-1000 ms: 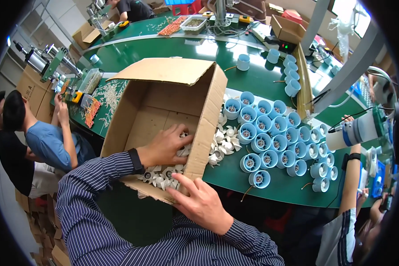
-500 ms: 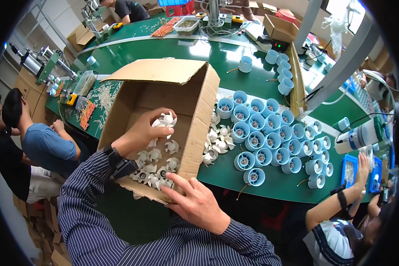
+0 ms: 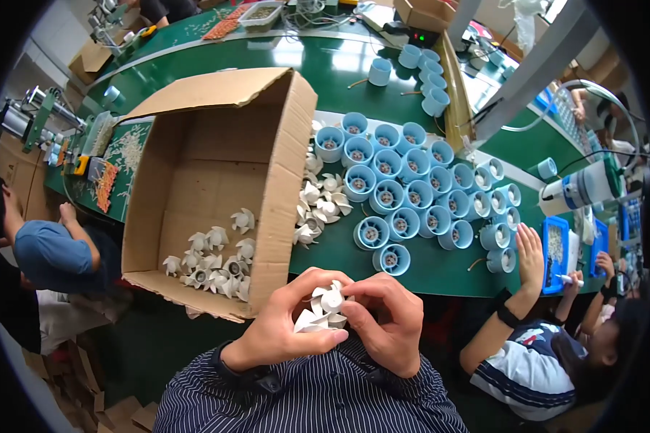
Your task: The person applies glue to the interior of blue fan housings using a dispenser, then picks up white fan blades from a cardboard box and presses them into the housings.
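My left hand (image 3: 278, 325) is closed around a few white plastic fan impellers (image 3: 331, 300) in front of my chest. The fingertips of my right hand (image 3: 388, 321) pinch the edge of the upper impeller. Left of my hands, an open cardboard box (image 3: 278, 187) leans toward me on the table edge. More loose impellers (image 3: 204, 268) lie in its lower corner, some showing a dark round hub. Beyond my hands, a heap of white impellers (image 3: 323, 202) rests beside the box. Right of that heap stand several light blue cylindrical housings (image 3: 414, 164), with motor parts visible inside.
A co-worker's raised hand (image 3: 530, 252) is at the right, near blue trays (image 3: 555, 245). Another person in a blue shirt (image 3: 54, 245) sits at the left, near a bench press (image 3: 40, 119). A grey metal post (image 3: 531, 79) rises at the right of the green table (image 3: 318, 278).
Both hands have left the box, the left bringing impellers out to my chest. My right hand has joined them there. The view has shifted, so the box and housings appear farther left.
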A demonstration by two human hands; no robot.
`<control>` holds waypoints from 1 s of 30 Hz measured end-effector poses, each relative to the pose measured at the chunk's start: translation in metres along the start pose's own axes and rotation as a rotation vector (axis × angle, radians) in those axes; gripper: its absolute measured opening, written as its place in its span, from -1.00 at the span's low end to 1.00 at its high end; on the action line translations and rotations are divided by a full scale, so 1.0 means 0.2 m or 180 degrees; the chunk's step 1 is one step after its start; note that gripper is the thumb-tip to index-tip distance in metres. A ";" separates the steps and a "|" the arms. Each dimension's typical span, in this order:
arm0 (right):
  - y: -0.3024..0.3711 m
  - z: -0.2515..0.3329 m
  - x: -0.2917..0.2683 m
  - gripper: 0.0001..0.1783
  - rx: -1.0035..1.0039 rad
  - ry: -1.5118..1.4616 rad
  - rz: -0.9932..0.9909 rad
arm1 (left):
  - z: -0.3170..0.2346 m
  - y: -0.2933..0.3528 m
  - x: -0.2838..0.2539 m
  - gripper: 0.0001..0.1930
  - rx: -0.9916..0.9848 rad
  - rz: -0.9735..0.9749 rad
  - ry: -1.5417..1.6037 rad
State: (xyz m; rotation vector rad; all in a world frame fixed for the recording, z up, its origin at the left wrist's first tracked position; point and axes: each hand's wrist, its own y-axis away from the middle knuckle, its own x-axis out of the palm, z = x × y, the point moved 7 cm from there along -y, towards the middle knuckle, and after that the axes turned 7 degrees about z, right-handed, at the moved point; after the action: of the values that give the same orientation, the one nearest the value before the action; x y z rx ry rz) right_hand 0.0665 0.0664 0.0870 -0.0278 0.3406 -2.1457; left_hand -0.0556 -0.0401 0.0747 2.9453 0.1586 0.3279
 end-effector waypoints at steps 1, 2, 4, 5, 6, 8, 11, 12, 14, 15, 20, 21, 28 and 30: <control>0.02 -0.03 -0.03 -0.78 0.0298 0.0080 0.0043 | 0.04 -0.03 0.03 -0.32 -0.0005 0.0080 0.0059; 0.05 -0.04 -0.06 -0.78 0.0352 0.0144 -0.0004 | 0.08 -0.05 0.05 -0.29 -0.0045 0.0123 -0.0038; 0.10 -0.13 -0.11 -0.83 0.0877 -0.0177 -0.0034 | 0.14 -0.09 0.07 -0.23 -0.0123 0.0165 -0.0266; 0.13 -0.17 -0.13 -0.86 0.1133 -0.0352 -0.0050 | 0.17 -0.11 0.11 -0.23 -0.0131 0.0210 -0.0233; 0.15 -0.19 -0.14 -0.86 0.1175 -0.0323 -0.0096 | 0.21 -0.13 0.13 -0.20 -0.0109 0.0122 0.0033; 0.21 -0.23 -0.16 -0.84 0.1261 -0.0549 -0.0531 | 0.28 -0.16 0.17 -0.12 -0.0085 -0.0098 0.0550; 0.26 -0.29 -0.15 -0.83 0.1276 -0.0630 -0.0909 | 0.35 -0.19 0.18 -0.21 -0.0102 -0.0100 0.0845; 0.27 -0.30 -0.15 -0.82 0.1219 -0.0598 -0.1062 | 0.37 -0.20 0.18 -0.25 -0.0096 -0.0113 0.0979; 0.29 -0.34 -0.16 -0.81 0.1178 -0.0550 -0.1210 | 0.42 -0.22 0.17 -0.32 -0.0254 -0.0087 0.1335; 0.29 -0.33 -0.19 -0.80 0.0895 -0.0190 -0.1351 | 0.45 -0.23 0.17 -0.37 -0.0397 -0.0066 0.1668; 0.30 -0.41 -0.31 -0.77 0.0854 -0.1108 -0.1896 | 0.53 -0.29 0.18 -0.49 -0.0620 -0.0156 0.2489; 0.31 -0.47 -0.32 -0.76 0.1101 -0.1952 -0.2013 | 0.54 -0.29 0.18 -0.49 -0.0623 -0.0120 0.2521; 0.25 -0.51 -0.32 -0.79 0.1115 -0.3423 -0.1243 | 0.57 -0.25 0.14 -0.50 -0.0414 -0.0045 0.2467; 0.22 -0.51 -0.32 -0.80 0.1143 -0.3207 -0.1227 | 0.60 -0.26 0.15 -0.51 -0.0451 -0.0025 0.2438</control>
State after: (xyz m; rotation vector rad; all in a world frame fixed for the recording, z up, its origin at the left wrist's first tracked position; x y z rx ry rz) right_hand 0.1245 0.1193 -0.0153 -0.9884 -0.6788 -2.2277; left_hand -0.0045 -0.0049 -0.0432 2.5213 0.2261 1.3789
